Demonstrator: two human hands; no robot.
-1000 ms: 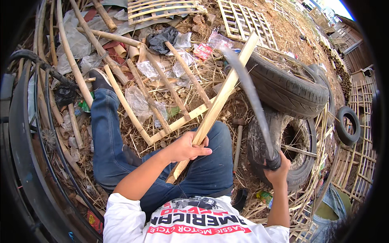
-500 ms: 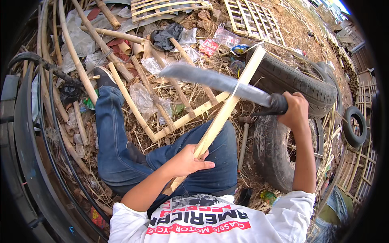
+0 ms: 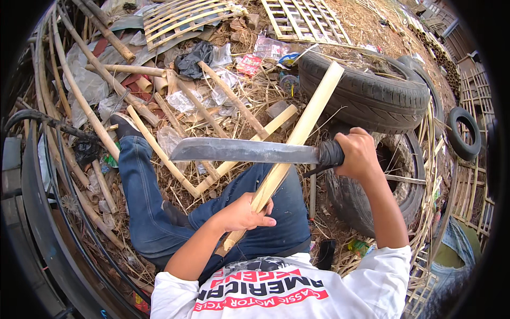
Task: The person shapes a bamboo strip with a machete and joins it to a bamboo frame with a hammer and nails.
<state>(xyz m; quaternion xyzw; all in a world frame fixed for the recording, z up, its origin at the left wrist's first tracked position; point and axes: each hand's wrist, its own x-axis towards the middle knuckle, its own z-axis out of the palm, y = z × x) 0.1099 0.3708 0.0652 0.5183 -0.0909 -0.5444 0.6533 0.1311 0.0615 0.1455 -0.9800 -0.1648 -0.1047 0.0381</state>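
Note:
My left hand (image 3: 244,213) is closed round the lower part of a pale split bamboo strip (image 3: 305,130), which slants up and away to the right across my bent leg. My right hand (image 3: 359,154) grips the dark wrapped handle of a machete (image 3: 247,151). The long grey blade lies across the strip's middle, its squared tip pointing left. Whether the edge bites into the bamboo cannot be made out. Beyond the blade, a frame of joined bamboo pieces (image 3: 219,173) rests on the ground in front of my leg.
Two worn tyres (image 3: 366,98) (image 3: 348,199) lie to the right, with a smaller tyre (image 3: 464,134) farther off. Bamboo poles (image 3: 87,106) spread over the left side. Slatted bamboo panels (image 3: 305,21) lie at the back. Plastic litter and a black bag (image 3: 195,61) cover the straw-strewn ground.
The machete has come down and left toward me, from a tilted, blurred position to nearly level across the strip. My left hand keeps its hold. The view has shifted slightly.

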